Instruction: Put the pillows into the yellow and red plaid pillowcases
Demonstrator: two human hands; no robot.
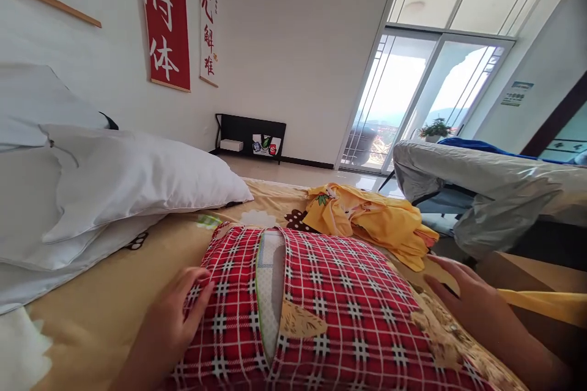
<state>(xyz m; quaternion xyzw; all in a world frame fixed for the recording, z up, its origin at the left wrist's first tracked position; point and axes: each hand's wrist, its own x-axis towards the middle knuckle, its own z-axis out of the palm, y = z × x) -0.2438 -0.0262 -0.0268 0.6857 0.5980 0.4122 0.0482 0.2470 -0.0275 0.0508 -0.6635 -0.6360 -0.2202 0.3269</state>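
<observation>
A red plaid pillowcase (pixel 348 293) with a tan animal print lies in front of me on the bed. Its slit gapes open, and a pale dotted pillow (pixel 267 287) with green edging shows inside. My left hand (pixel 177 308) rests against the left edge of the pillowcase, thumb and forefinger apart. Off the right edge, my right hand (pixel 472 296) is open, its thumb spread away from the fingers and nothing seen between them. Just beyond the pillowcase, a crumpled yellow printed cloth (pixel 371 217) lies on the bed.
White pillows (pixel 142 177) are piled at the left on the tan patterned bed sheet (pixel 101 317). To the right stand a cardboard box (pixel 536 272) and a plastic-covered piece of furniture (pixel 481 165). A low black shelf (pixel 247 128) stands by the far wall, left of a glass door (pixel 394 98).
</observation>
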